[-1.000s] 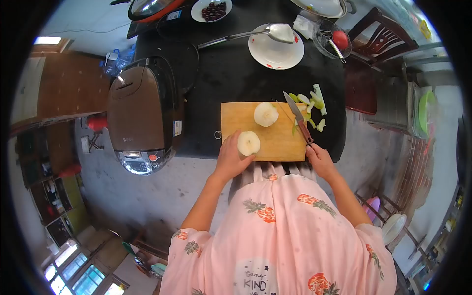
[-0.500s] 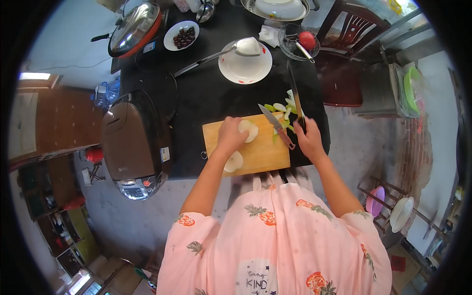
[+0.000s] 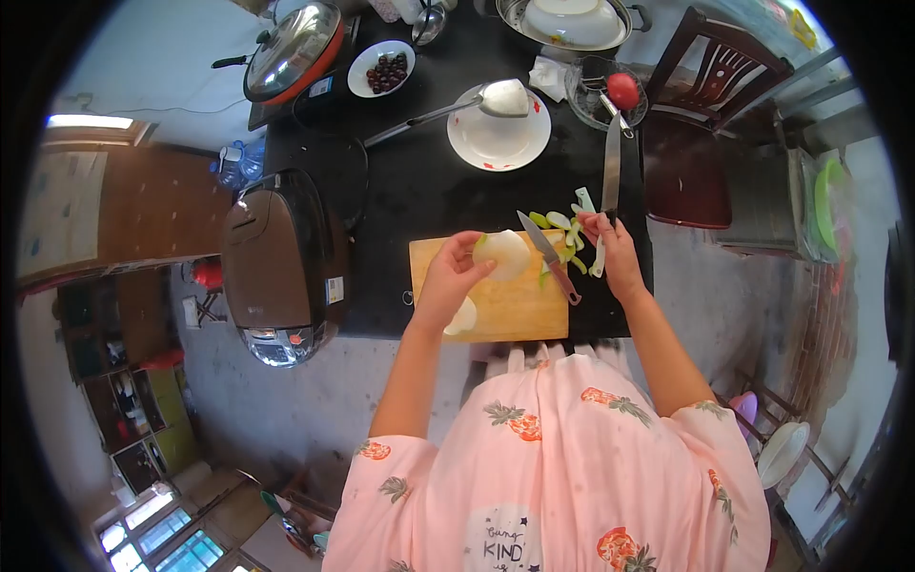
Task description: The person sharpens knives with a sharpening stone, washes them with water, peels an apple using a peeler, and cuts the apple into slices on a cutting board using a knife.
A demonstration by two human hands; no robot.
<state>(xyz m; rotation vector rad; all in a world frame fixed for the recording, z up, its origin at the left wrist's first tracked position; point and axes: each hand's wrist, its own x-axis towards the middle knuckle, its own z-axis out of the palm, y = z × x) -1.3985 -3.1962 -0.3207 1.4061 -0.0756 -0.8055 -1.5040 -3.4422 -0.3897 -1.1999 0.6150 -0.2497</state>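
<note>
My left hand grips a pale peeled piece above the cutting board, its cut face showing. Another pale piece lies at the board's lower left, partly behind my left hand. In my right hand is a long knife, its blade pointing away from me, to the right of the board. A smaller knife with a reddish-brown handle rests across the board's right edge. Green and white peelings are scattered beside it, near a white-handled tool partly hidden by my right hand.
A rice cooker stands at the left. Behind the board are a white plate with a spatula across it, a bowl of dark fruit, a lidded pan and a glass bowl with a red item.
My right hand has left the smaller knife and taken hold of the long knife. My left hand has moved from the lower piece to the upper one and lifted it.
</note>
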